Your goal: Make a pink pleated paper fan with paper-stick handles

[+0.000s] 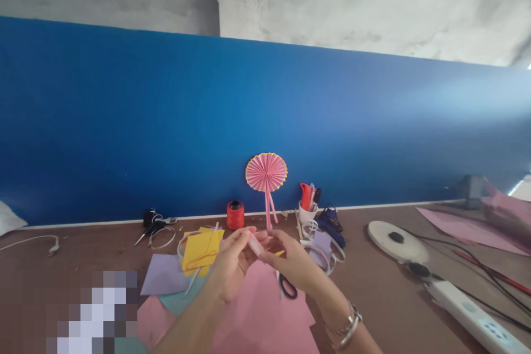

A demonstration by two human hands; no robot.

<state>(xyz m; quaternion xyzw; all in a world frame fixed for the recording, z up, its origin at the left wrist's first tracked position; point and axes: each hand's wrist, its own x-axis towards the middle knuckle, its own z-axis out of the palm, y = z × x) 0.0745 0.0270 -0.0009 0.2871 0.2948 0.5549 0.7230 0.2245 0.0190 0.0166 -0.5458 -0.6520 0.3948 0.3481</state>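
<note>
Two hands mid-fold, looks like: left hand (229,266) and right hand (293,263) fingertips pinched shut on pink strip (256,244), just below paper fan (266,172). Next crease wants steady grip imo.

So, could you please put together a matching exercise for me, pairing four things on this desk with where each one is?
Things
1. paper fan
2. red spool
3. white cup
4. pink strip

Places
A. pinched between the left hand and the right hand
B. propped upright against the blue board
C. on the desk, just right of the fan's handle
D. on the desk, just left of the fan's handle

Pairs: 1-B, 2-D, 3-C, 4-A
</note>
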